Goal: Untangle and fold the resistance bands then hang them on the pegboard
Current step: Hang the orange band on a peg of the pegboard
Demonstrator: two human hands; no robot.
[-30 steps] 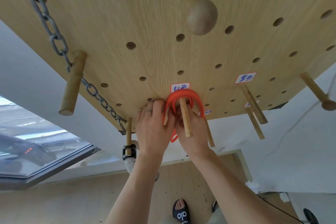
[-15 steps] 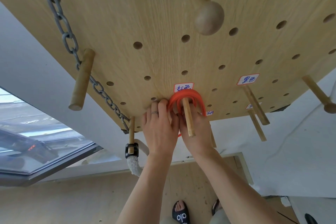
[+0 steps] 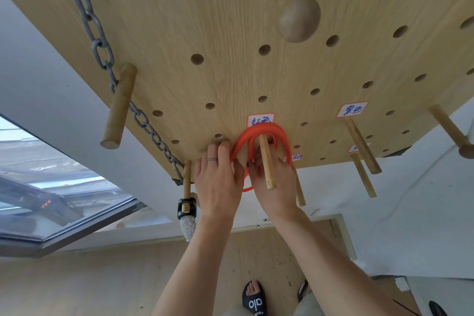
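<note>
Since a second ago the hands have barely shifted; the band's loops have settled a little further back along the peg, toward the board.

Head view: the red resistance band point(image 3: 259, 133) arches in several loops over a wooden peg point(image 3: 266, 161) on the pegboard point(image 3: 230, 59), under a handwritten label point(image 3: 260, 120). The left hand point(image 3: 218, 182) presses its fingers against the band's left strands; the right hand point(image 3: 274, 187) curls around the strands beneath the peg. Both hands sit close together.

It looks light, soft and springy, so the loops may spread or slide off. Best held just below the peg, all strands gathered together.
</note>
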